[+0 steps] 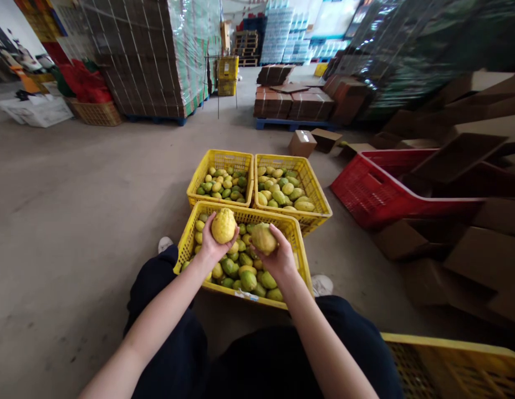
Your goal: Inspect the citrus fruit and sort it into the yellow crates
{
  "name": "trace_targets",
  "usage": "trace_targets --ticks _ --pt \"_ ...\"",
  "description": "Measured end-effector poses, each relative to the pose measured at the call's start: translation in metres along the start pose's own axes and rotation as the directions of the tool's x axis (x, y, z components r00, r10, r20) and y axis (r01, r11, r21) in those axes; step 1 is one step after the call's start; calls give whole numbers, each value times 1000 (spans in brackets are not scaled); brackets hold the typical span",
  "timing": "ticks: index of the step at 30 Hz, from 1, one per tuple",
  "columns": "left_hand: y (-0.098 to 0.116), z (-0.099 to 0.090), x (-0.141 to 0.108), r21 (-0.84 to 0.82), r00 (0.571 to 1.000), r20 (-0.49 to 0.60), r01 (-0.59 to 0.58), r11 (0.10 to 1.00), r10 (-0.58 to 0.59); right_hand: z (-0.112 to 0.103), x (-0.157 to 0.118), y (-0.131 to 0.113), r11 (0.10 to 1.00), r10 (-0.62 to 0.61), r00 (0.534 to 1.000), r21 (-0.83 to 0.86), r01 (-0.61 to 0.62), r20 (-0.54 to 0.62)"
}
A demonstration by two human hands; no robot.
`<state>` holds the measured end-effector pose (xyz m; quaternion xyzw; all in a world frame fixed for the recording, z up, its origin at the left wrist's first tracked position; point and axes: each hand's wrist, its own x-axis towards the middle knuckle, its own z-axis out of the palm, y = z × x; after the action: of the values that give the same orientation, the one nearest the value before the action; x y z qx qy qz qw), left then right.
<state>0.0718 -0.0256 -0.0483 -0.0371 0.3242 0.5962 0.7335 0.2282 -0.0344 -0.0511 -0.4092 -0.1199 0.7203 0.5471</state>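
My left hand (pixel 215 244) is closed round a yellow, bumpy-skinned fruit (pixel 223 225), citron-like in look. In my right hand (pixel 282 256) is a duller, yellow-green fruit (pixel 264 239), gripped from its right side. Both fruits are held up over the near yellow crate (pixel 301 249), a short way apart from each other. Several green and yellow fruits (pixel 248 280) lie loose inside that crate. Behind it, side by side, stand a left yellow crate (pixel 192 183) with smaller fruits (pixel 227 184) and a right yellow crate (pixel 315 180) with longer, yellower ones (pixel 304 205).
A red crate (pixel 352 188) stands to the right among open cardboard boxes (pixel 482 260). Another yellow crate (pixel 452 343) is at the lower right. Farther off are a wrapped pallet stack (pixel 136 61), flattened cartons (pixel 309 105) on a blue pallet (pixel 278 123) and a small box (pixel 302 144).
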Motion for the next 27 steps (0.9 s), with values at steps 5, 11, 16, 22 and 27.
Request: trace_targets --ticks 5,11,16,22,27 --pt "-4 -3 7 -43 997 46 63 997 -61 5 -4 -4 996 88 995 36 -86 -49" --pt "-5 -5 10 -8 993 81 92 996 -91 8 -1 -3 999 50 993 6 -49 -103" --pt "-3 -4 6 -14 990 86 117 993 -115 3 2 0 999 46 998 9 -46 -37" --pt "1 0 -1 23 989 124 79 997 -81 3 0 -1 996 27 999 92 -24 -27" --pt "-2 1 2 99 995 74 65 993 -72 2 1 -6 983 96 990 164 -78 -105"
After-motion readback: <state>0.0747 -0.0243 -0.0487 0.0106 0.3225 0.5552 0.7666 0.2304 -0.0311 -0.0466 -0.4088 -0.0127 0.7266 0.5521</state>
